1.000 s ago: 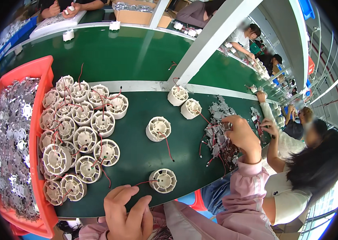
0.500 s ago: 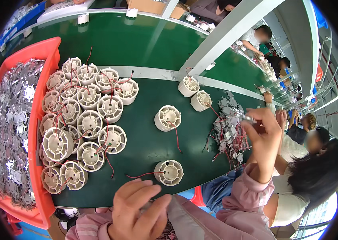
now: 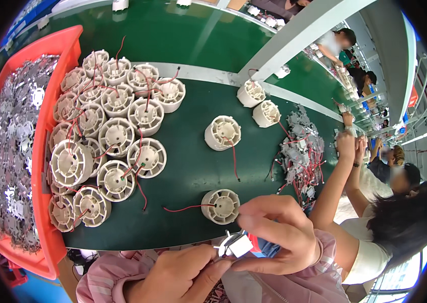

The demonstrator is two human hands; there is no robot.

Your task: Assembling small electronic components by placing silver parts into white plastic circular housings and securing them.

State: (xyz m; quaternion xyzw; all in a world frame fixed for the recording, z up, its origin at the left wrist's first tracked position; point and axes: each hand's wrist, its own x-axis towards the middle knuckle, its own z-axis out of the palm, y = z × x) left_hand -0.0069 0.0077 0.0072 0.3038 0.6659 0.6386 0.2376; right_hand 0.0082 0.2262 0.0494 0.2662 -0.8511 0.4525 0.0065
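Note:
A small silvery metal part with a white block face and thin prongs [image 3: 237, 246] is held just in front of me, past the near table edge. The thumb and forefinger of my left hand [image 3: 180, 272] pinch its left end. My right hand [image 3: 281, 235] curls around its other side, thumb below and fingers above. Just beyond is a round cream plastic housing [image 3: 221, 206] with a red wire trailing left. Another housing [image 3: 223, 133] sits farther back. Toward the right lies a pile of similar metal parts with red and black wires [image 3: 302, 151].
Several wired housings [image 3: 116, 137] crowd the table's left side, beside a red bin [image 3: 47, 202] heaped with metal pieces. Two more housings [image 3: 251, 94] stand near a grey post [image 3: 294, 43]. Beyond runs a green conveyor belt [image 3: 173, 38]. A co-worker's arms [image 3: 342, 177] are at the right.
My right hand has come from the wired pile toward me with the metal part. My left hand has closed from a loose, spread pose onto that part. The view has shifted slightly.

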